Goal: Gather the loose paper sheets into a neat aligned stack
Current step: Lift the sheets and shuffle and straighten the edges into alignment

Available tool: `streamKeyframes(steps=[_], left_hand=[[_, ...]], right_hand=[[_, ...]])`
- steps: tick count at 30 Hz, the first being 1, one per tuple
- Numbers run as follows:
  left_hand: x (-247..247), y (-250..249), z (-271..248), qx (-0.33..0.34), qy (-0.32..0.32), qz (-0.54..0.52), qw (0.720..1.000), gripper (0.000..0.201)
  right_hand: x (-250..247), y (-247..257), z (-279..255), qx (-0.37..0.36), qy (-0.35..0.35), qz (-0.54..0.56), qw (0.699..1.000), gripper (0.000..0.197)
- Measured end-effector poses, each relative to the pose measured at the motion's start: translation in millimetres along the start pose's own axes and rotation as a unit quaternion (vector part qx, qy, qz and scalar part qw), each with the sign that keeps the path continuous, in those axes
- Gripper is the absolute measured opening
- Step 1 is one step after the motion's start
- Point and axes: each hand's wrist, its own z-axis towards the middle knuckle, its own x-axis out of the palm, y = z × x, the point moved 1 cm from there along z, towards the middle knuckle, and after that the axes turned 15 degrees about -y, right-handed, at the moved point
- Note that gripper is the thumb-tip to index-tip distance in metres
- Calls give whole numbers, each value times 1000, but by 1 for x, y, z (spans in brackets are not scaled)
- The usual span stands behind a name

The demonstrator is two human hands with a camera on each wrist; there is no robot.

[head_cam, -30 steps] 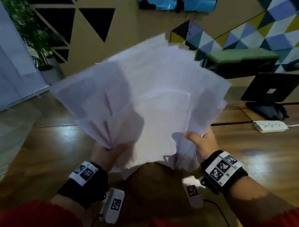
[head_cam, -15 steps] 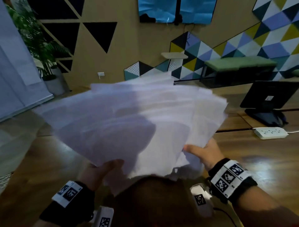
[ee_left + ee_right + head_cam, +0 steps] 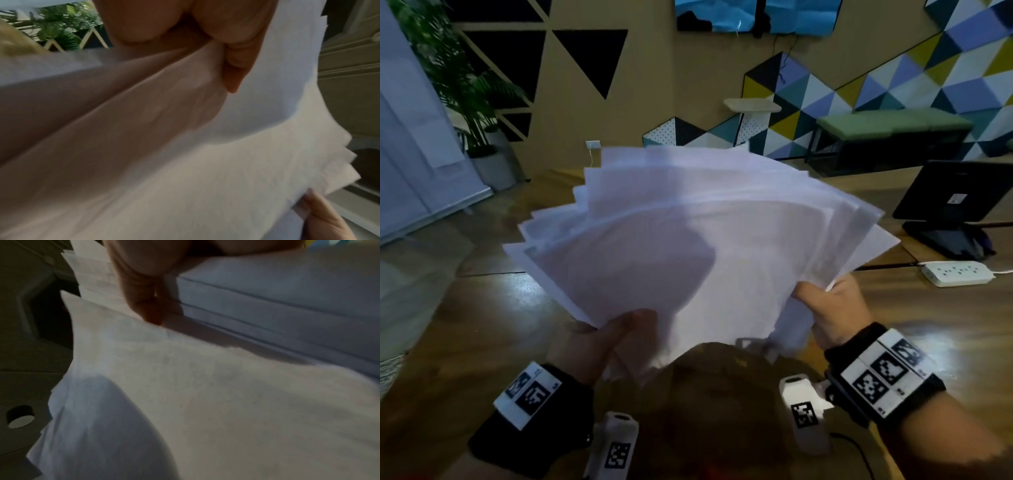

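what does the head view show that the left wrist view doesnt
Only the head view shows the whole fan of paper sheets with staggered far corners, the right hand and left hand each holding a near corner, the wooden table, power strip and monitor. Only the left wrist view shows fingers pressed under the sheets. Both show the sheets unaligned.

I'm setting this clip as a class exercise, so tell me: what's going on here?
A person holds a bundle of white paper sheets in the air above a wooden table. The left hand grips the near left edge, the right hand the near right corner. The sheets are fanned out with staggered edges, not yet an aligned stack.
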Motion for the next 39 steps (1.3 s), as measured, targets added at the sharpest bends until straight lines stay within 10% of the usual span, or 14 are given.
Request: streamKeyframes(steps=[8, 15, 29, 35, 39], left_hand=[[10, 34, -1, -41, 27, 59, 997, 18], [10, 45, 14, -20, 27, 69, 997, 23], [12, 55, 25, -35, 46, 26, 998, 16], [11, 64, 33, -84, 53, 3, 995, 54], [11, 61, 32, -75, 57, 3, 996, 28]], right_hand=[[-20, -37, -8, 28, 48, -119, 991, 97], [-44, -23, 4, -33, 1, -105, 994, 46], [-47, -34, 17, 13, -143, -113, 983, 44], [-50, -38, 16, 2, -143, -263, 954, 33], [-49, -12, 21, -50, -158, -250, 954, 22]])
